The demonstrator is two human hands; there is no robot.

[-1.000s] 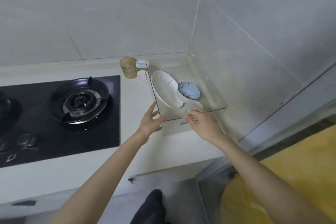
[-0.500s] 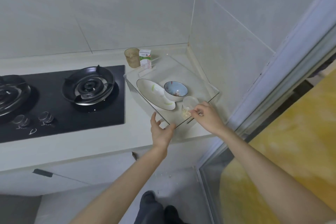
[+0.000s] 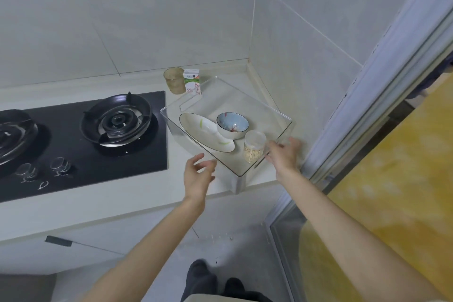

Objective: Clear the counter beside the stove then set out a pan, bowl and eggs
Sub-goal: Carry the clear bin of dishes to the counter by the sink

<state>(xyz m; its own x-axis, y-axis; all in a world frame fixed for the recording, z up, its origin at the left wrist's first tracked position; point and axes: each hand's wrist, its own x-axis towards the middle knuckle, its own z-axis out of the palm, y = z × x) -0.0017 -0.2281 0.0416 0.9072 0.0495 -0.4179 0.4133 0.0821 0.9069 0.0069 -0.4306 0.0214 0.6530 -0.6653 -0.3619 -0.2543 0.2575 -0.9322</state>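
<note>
A clear plastic bin (image 3: 247, 108) sat on the counter (image 3: 137, 186) right of the stove (image 3: 81, 140), holding a plate (image 3: 206, 135), a bowl (image 3: 232, 124) and a small jar (image 3: 254, 146). The left hand (image 3: 197, 175) hovered open near its front edge; the right hand (image 3: 285, 154) was open at the near right corner. The bin looked stiff, slippery, with breakable contents; opposite rims seemed best.

Clear plastic, glazed ceramic and black glass beside the stove

The bin (image 3: 267, 105) is smooth clear plastic; inside it lie a glossy white ceramic plate (image 3: 201, 130), a glazed blue-lined bowl (image 3: 232, 123) and a clear jar (image 3: 254, 146). Left of it, the hob (image 3: 81, 144) is shiny black glass; behind it stands a printed paper carton (image 3: 192, 81).
</note>
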